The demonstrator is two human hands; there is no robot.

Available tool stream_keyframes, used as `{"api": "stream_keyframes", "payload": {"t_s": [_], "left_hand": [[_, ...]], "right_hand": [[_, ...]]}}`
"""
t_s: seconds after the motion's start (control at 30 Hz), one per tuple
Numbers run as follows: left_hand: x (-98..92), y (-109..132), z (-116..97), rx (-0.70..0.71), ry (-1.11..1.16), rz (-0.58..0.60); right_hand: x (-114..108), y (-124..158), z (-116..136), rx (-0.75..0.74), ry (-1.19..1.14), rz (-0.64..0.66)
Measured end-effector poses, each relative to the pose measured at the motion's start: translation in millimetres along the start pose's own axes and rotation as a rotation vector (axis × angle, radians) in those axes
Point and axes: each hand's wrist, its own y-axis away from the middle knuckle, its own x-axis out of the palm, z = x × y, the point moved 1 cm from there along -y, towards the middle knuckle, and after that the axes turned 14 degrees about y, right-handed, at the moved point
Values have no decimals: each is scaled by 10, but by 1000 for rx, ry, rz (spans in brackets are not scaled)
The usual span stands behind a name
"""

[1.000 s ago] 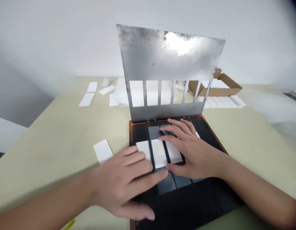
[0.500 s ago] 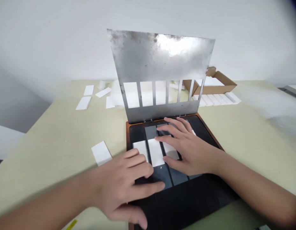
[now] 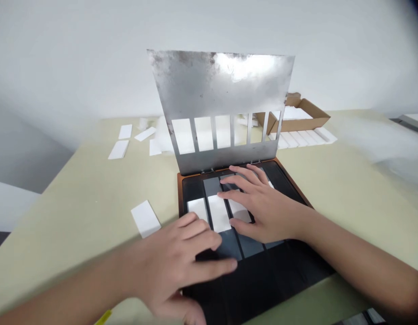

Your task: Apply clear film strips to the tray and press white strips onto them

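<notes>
A black board (image 3: 259, 289) with a brown rim lies on the table, grey rectangular areas across its middle. On it sits a row of white cards, among them a middle card (image 3: 219, 214) and a left card (image 3: 197, 208). My right hand (image 3: 263, 210) rests over the row, fingers spread, with fingertips at the middle card's top and right edge; it covers part of the row. My left hand (image 3: 178, 257) is over the board's left edge, index finger stretched out, thumb apart, other fingers bent, holding nothing. Hinged at the board's back, a metal plate (image 3: 202, 85) with rectangular cutouts stands raised.
One loose white card (image 3: 145, 219) lies left of the board. Several more cards (image 3: 118, 149) lie at the back left. At the back right stands an open cardboard box (image 3: 308, 125) with white cards in it, and a row of cards (image 3: 301, 138) before it.
The view has shifted slightly. My left hand has moved a little to the right relative to the board, its index finger still stretched out. My right hand stays on the cards.
</notes>
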Motion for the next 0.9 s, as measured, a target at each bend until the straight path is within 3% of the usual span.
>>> {"api": "stream_keyframes", "payload": {"t_s": [0.13, 0.27, 0.47, 0.9], "left_hand": [[40, -10, -71, 118, 45, -51], [45, -8, -52, 47, -61, -93], [50, 70, 27, 105, -104, -305], [75, 73, 58, 96, -131, -247]], "right_hand": [[3, -10, 10, -2, 4, -8], [15, -15, 8, -15, 1, -16], [28, -10, 14, -18, 18, -4], [25, -19, 16, -22, 14, 13]]}}
